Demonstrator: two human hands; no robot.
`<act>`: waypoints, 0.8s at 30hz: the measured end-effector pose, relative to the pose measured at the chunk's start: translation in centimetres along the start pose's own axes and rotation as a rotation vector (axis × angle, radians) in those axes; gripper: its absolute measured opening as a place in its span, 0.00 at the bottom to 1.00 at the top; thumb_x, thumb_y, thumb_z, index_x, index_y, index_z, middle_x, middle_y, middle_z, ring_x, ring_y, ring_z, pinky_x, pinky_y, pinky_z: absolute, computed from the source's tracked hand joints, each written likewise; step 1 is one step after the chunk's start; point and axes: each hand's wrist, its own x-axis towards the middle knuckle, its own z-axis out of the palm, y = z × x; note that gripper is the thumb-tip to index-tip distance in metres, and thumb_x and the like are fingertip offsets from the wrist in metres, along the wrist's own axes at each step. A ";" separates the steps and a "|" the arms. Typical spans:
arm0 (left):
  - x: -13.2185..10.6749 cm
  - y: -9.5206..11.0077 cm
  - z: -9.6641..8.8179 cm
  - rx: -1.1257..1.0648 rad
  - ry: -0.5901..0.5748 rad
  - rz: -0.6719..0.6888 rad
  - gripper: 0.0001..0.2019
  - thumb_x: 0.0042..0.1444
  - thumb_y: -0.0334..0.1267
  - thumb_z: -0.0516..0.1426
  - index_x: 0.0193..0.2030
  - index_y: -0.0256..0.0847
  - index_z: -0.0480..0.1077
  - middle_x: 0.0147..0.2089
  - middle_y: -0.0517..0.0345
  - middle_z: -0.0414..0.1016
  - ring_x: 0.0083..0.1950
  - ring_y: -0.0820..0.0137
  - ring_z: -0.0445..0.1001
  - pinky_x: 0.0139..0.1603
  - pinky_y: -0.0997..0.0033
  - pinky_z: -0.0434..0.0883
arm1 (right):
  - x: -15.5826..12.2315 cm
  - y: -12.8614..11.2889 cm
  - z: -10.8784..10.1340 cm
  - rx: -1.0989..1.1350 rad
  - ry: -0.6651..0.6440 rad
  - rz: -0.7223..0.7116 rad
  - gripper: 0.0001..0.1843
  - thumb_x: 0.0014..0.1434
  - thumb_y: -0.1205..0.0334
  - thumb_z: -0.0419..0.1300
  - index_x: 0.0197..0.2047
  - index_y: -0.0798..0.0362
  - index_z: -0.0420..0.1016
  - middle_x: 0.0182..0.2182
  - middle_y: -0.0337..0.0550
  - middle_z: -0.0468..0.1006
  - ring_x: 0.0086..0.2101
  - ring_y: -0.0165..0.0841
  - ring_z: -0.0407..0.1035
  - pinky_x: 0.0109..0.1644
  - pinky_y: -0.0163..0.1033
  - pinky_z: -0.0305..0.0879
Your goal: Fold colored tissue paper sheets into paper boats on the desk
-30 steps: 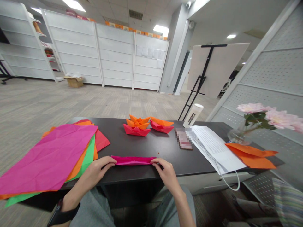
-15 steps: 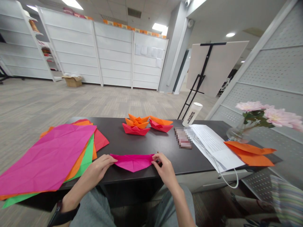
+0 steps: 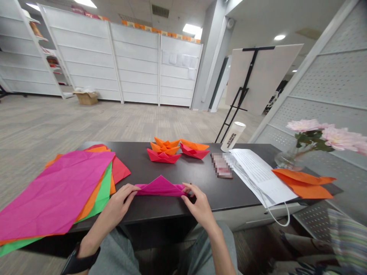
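Note:
A magenta folded paper (image 3: 160, 188) lies across the near part of the dark table, a long flat strip with a triangular point rising at its middle, away from me. My left hand (image 3: 124, 196) pinches its left end between thumb and fingers. At the right end, my right hand (image 3: 197, 198) grips it the same way, thumb on the near edge. Beyond the paper stand several folded paper boats: orange ones with a red boat (image 3: 163, 156) in front, and an orange and red boat (image 3: 195, 149) beside them on the right.
Left on the table (image 3: 137, 210) is a stack of coloured sheets (image 3: 63, 187) overhanging the near edge. To the right are a blurred-out flat object (image 3: 221, 165), a white cylinder (image 3: 233, 136), printed pages (image 3: 258, 173) with a white cable, folded orange paper (image 3: 304, 185) and a flower vase (image 3: 288, 160).
The magenta paper has turned over between my hands: its triangular point faced me before and now points away. Both hands still hold its ends. The camera view has shifted slightly.

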 end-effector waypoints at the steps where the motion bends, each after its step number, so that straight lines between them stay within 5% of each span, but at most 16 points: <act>1: -0.1 0.0 0.0 -0.002 0.003 0.000 0.12 0.67 0.43 0.49 0.46 0.44 0.72 0.44 0.55 0.76 0.47 0.63 0.75 0.49 0.65 0.72 | 0.0 -0.1 0.0 -0.013 -0.006 -0.004 0.19 0.60 0.66 0.59 0.54 0.47 0.73 0.40 0.41 0.76 0.41 0.36 0.70 0.46 0.41 0.68; 6: 0.0 0.0 -0.2 -0.005 0.013 0.010 0.13 0.67 0.44 0.49 0.48 0.44 0.73 0.45 0.54 0.77 0.47 0.63 0.76 0.50 0.64 0.73 | 0.1 -0.5 0.0 -0.057 0.001 0.004 0.02 0.59 0.66 0.61 0.36 0.49 0.73 0.38 0.41 0.72 0.42 0.36 0.68 0.48 0.41 0.65; 11: 0.1 0.1 -0.2 -0.001 0.017 0.017 0.14 0.66 0.44 0.50 0.47 0.43 0.73 0.45 0.53 0.78 0.47 0.62 0.77 0.49 0.64 0.74 | 0.1 -0.5 0.0 -0.025 0.073 -0.008 0.09 0.59 0.63 0.62 0.29 0.50 0.66 0.33 0.39 0.73 0.38 0.36 0.68 0.43 0.40 0.63; 14: 0.1 0.3 -0.3 0.003 0.022 0.038 0.14 0.66 0.44 0.50 0.47 0.44 0.74 0.45 0.54 0.78 0.48 0.62 0.77 0.49 0.64 0.74 | 0.1 -0.3 -0.3 0.016 0.026 -0.023 0.15 0.68 0.58 0.52 0.29 0.50 0.69 0.31 0.40 0.74 0.37 0.35 0.69 0.45 0.40 0.62; 18: 0.0 0.4 -0.4 0.019 0.038 0.054 0.14 0.65 0.45 0.50 0.46 0.44 0.74 0.44 0.54 0.79 0.47 0.61 0.78 0.49 0.63 0.74 | 0.0 0.5 -0.2 0.031 0.037 0.041 0.04 0.61 0.59 0.58 0.36 0.50 0.72 0.31 0.38 0.74 0.33 0.33 0.70 0.40 0.38 0.65; 24: -0.1 0.0 -0.3 0.027 0.032 0.079 0.14 0.65 0.45 0.50 0.47 0.43 0.74 0.46 0.53 0.79 0.48 0.60 0.77 0.50 0.62 0.73 | 0.3 1.6 0.7 -0.064 0.083 0.028 0.31 0.53 0.65 0.64 0.60 0.49 0.68 0.47 0.44 0.75 0.32 0.31 0.68 0.45 0.41 0.67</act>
